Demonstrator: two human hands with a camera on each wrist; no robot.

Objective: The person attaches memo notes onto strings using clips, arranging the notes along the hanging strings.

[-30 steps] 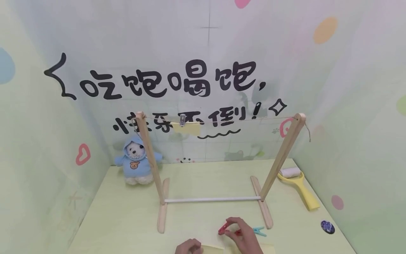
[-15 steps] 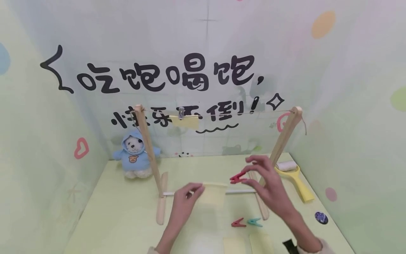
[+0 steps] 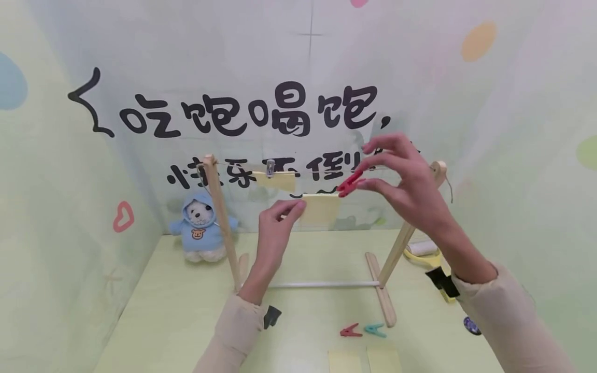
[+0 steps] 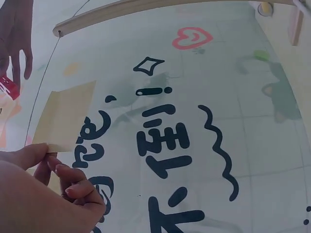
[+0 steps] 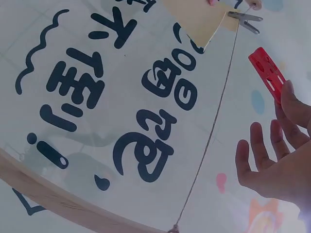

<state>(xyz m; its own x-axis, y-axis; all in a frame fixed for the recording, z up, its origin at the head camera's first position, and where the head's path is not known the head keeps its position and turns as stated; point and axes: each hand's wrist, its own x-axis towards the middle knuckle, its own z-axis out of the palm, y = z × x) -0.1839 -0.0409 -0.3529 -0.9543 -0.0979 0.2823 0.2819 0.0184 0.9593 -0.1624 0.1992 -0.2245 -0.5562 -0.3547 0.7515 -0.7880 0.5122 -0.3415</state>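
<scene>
left wrist view | red clip (image 4: 9, 88), right hand (image 4: 17, 41) cut off | head | dark disc (image 3: 472, 325) partly hidden

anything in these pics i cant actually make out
Head view: front ends of the loose yellow papers, cut off by the bottom edge.
Head view: part of the yellow roller, hidden by the right sleeve and black strap.
Head view: the purple disc, partly covered by that sleeve.
Left wrist view: the red clip and right hand, cut off by the left edge.
Right wrist view: the held paper, cut off by the top edge.

Soft, even light fills your head view; your wrist views look dimmer, the right one showing pale glare below your right hand (image 5: 279, 171).
</scene>
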